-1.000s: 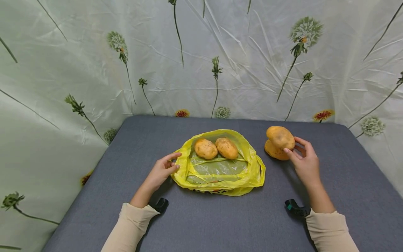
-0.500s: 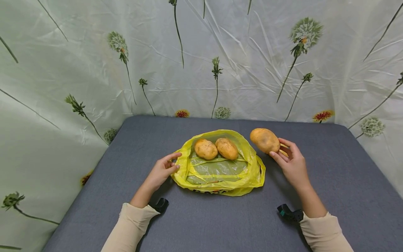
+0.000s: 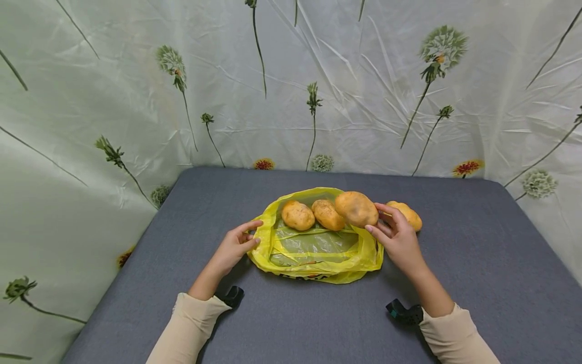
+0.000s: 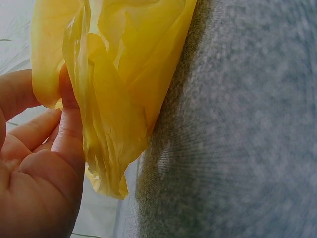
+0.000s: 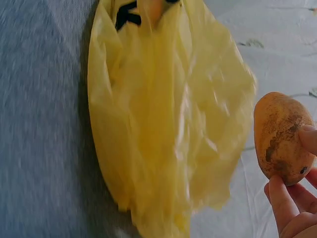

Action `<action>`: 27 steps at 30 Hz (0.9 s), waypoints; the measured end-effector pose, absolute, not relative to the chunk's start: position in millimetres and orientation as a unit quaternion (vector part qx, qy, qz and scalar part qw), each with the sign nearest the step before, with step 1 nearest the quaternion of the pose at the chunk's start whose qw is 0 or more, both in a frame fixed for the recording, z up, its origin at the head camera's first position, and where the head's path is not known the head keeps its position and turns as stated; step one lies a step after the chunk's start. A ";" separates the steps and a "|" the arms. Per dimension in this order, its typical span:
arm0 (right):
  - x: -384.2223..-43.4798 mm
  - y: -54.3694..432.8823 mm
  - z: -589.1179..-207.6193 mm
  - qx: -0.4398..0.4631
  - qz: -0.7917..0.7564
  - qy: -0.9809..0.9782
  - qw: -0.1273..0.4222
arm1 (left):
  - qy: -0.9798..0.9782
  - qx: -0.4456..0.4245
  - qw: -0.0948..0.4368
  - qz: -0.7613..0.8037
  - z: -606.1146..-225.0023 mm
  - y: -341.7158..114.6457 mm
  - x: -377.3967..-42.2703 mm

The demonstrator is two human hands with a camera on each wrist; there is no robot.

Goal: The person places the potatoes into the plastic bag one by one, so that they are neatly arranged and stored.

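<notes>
A yellow plastic bag (image 3: 261, 255) lies with its mouth spread wide, and two potatoes, one on the left (image 3: 297, 215) and one on the right (image 3: 326, 214), rest inside toward its far side. My left hand (image 3: 231, 253) pinches the bag's left edge between thumb and fingers; the left wrist view shows the thin plastic (image 4: 116, 99) bunched there. In my right hand (image 3: 402, 242) a third potato (image 3: 356, 208) is gripped by the fingertips, raised over the bag's right rim. Dark marks show on that potato (image 5: 280, 136) in the right wrist view.
Another potato (image 3: 406, 215) lies on the grey cloth-covered table (image 3: 318, 323), right of the bag and partly behind my right hand. A flower-printed curtain (image 3: 364, 101) hangs along the back and left of the table. Both wrists carry black devices (image 3: 404, 312).
My right hand has carried its potato leftward, from above the potato on the table to over the bag's right rim. The left hand and the bag have stayed in place.
</notes>
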State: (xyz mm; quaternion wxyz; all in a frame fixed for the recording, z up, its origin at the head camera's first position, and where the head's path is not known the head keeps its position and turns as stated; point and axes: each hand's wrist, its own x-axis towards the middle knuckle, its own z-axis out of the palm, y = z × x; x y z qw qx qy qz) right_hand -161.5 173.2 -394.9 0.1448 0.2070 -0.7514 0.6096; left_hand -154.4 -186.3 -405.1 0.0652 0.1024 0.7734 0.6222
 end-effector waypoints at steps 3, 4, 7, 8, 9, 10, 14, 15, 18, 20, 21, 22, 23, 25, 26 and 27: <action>-160.3 164.0 -392.2 0.219 0.595 -0.760 0.141 | 0.775 0.102 0.066 0.621 -405.2 -186.6 -154.7; -159.3 160.5 -390.3 0.222 0.592 -0.762 0.139 | 0.775 0.102 0.066 0.620 -405.2 -186.8 -154.8; -155.2 149.9 -384.1 0.230 0.584 -0.767 0.133 | 0.776 0.101 0.067 0.619 -405.3 -187.1 -155.1; -153.6 146.7 -382.2 0.230 0.581 -0.770 0.129 | 0.776 0.101 0.067 0.619 -405.3 -187.1 -155.2; -152.2 143.4 -380.3 0.229 0.581 -0.771 0.124 | 0.775 0.101 0.068 0.620 -405.3 -187.1 -155.2; -151.5 140.5 -379.4 0.229 0.579 -0.773 0.119 | 0.775 0.101 0.068 0.620 -405.4 -187.1 -155.3; -150.9 130.9 -379.3 0.229 0.570 -0.782 0.103 | 0.775 0.101 0.069 0.620 -405.6 -186.8 -155.2; -151.2 128.6 -380.0 0.231 0.571 -0.781 0.099 | 0.775 0.100 0.069 0.621 -405.7 -186.8 -155.1; -152.1 122.2 -382.3 0.238 0.577 -0.776 0.089 | 0.774 0.099 0.070 0.622 -405.8 -186.5 -154.9; -152.5 117.8 -383.4 0.241 0.583 -0.772 0.078 | 0.773 0.100 0.069 0.622 -405.6 -186.3 -154.7; -152.6 115.7 -383.8 0.242 0.583 -0.773 0.072 | 0.773 0.100 0.069 0.622 -405.5 -186.4 -154.6; -152.6 113.7 -384.1 0.241 0.581 -0.775 0.066 | 0.773 0.100 0.069 0.623 -405.4 -186.3 -154.6; -152.5 111.6 -384.3 0.240 0.580 -0.776 0.059 | 0.773 0.101 0.069 0.623 -405.3 -186.3 -154.6; -152.3 107.8 -384.6 0.238 0.577 -0.779 0.046 | 0.772 0.102 0.069 0.624 -405.2 -186.3 -154.5; -152.4 106.0 -385.0 0.238 0.577 -0.780 0.040 | 0.771 0.101 0.069 0.625 -405.1 -186.2 -154.5; -152.4 104.2 -385.2 0.239 0.576 -0.781 0.035 | 0.771 0.102 0.070 0.625 -405.1 -186.2 -154.5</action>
